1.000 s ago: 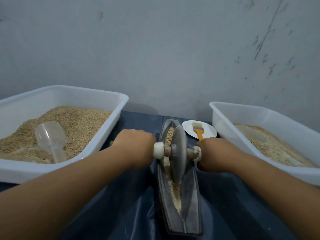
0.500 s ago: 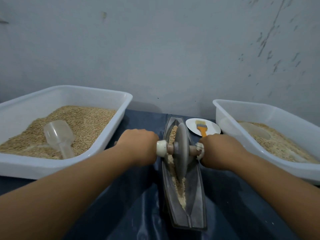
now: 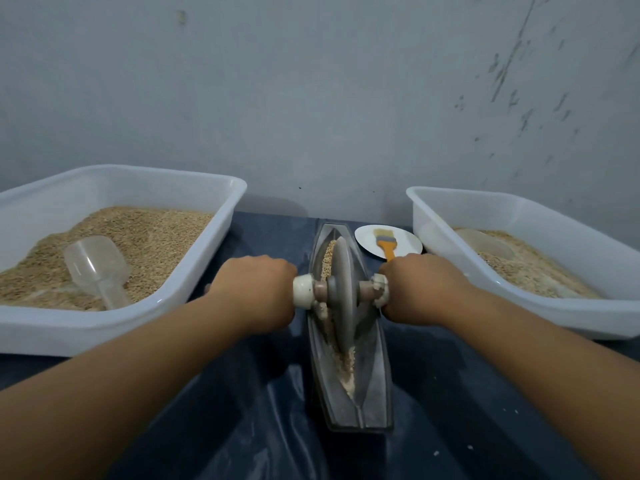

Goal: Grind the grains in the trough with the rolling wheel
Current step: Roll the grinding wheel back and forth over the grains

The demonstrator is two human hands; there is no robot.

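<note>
Setting: a scuffed grey wall [image 3: 329, 98] behind a table under a dark blue sheet [image 3: 242, 427].
Landmark: the grey boat-shaped trough [image 3: 375, 382], lying lengthwise away from the person at the middle of the table.
Wheel: the rolling wheel [image 3: 341, 289] stands on edge in the trough's groove, about midway along it.
Left hand: the left hand [image 3: 254, 292] is curled round the axle handle on the trough's left side.
Right hand: the right hand [image 3: 420, 289] is wrapped round the handle on the trough's right side.
Grains: the grains [image 3: 346, 368] lie along the groove; those beyond the wheel look whole, those nearer the person paler and partly crushed.
Progress: grinding seems underway, not finished; more passes look needed.
Left of trough: a white tub [image 3: 214, 268] of grain with a clear scoop [image 3: 97, 268].
Right of trough: another white tub [image 3: 519, 209]; just beside the far end, a white plate [image 3: 408, 240] holding an orange-handled brush [image 3: 387, 245].
</note>
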